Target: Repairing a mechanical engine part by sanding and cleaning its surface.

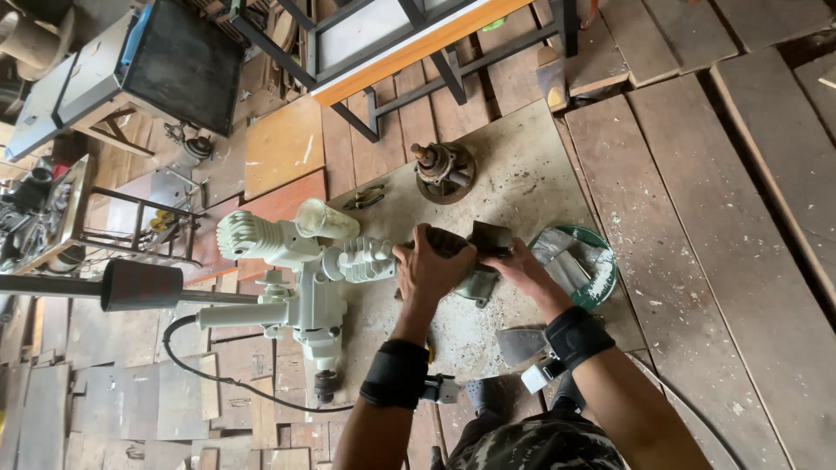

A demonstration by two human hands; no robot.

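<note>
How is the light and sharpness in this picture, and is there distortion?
Head view: soft even light, no hard shadows or glare; left hand and pale green machine sharp; wide-lens bending curves the floor planks at the edges; upper left corner darker.

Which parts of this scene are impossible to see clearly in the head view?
- Grey metal part: mostly covered by left hand and right hand.
- Contents of green bowl: unclear under a crumpled sheet.
- Pale green power tool: its far end is hidden behind a dark bar.

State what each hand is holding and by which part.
Both hands grip one dark metal machine part: left hand over its top left end, right hand on its right side.
</note>
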